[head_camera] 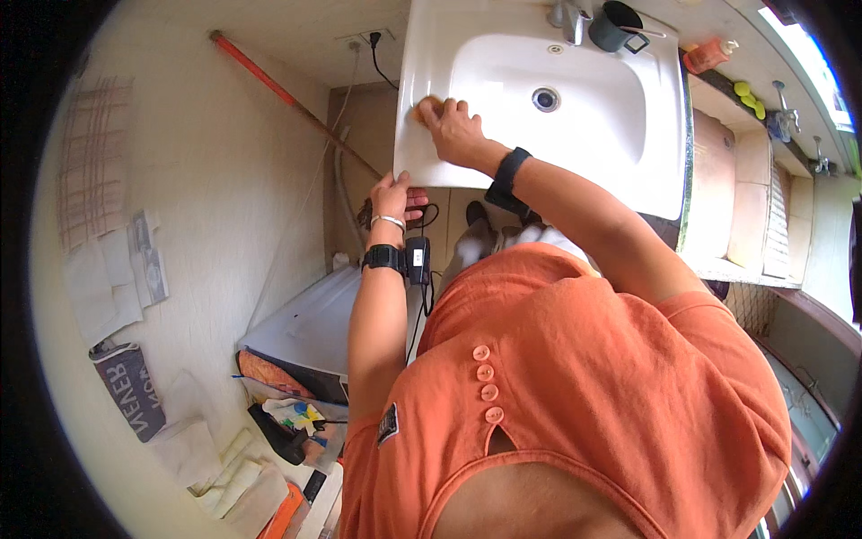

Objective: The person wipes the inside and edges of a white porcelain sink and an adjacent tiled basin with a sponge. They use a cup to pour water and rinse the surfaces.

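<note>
A white ceramic washbasin [431,60] lies before me, with its drain [545,100] in the bowl. My right hand [459,135] presses an orange-brown sponge [427,111] against the basin's flat left rim; part of the sponge is hidden by the fingers. My left hand [394,201] is at the front left corner of the basin, thumb at the rim and fingers below the edge. Above the bowl stands a chrome faucet [572,25]. Beside it on the back ledge, a dark mug [609,30] has a thin pale stick lying across its top.
A red-and-brown pole [269,74] leans at the left wall. A black power adapter [418,259] hangs by its cord near my left wrist. A pump bottle [706,56] stands right of the basin, beside tiled sinks [751,172]. Below left is a white-topped surface [303,310].
</note>
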Action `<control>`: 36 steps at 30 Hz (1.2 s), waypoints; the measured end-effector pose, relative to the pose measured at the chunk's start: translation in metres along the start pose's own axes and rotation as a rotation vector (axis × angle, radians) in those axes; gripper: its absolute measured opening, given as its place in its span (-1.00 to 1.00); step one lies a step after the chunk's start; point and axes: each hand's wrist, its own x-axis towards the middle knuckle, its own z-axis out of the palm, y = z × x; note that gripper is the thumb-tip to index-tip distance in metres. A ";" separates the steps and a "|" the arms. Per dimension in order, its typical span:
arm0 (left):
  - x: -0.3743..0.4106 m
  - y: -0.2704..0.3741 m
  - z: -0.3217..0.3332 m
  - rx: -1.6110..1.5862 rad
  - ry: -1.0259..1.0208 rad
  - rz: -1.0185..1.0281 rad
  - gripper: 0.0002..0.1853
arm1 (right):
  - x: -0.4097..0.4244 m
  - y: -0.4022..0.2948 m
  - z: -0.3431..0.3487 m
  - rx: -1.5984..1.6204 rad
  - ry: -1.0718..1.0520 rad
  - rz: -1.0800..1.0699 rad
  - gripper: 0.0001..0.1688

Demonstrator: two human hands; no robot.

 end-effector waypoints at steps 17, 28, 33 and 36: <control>0.012 -0.014 -0.014 0.099 -0.063 0.007 -0.67 | -0.231 0.220 -0.100 -0.256 -0.322 0.093 -0.33; -0.008 -0.028 0.026 1.049 0.553 0.628 -0.33 | -0.249 0.255 -0.103 -0.349 -0.156 0.470 -0.59; -0.050 -0.015 0.081 1.429 0.209 0.519 -0.04 | -0.254 0.274 -0.090 -0.495 0.031 0.236 -0.60; -0.047 -0.010 0.110 1.478 0.225 0.375 0.15 | -0.216 0.317 -0.102 -0.628 0.287 0.099 -0.72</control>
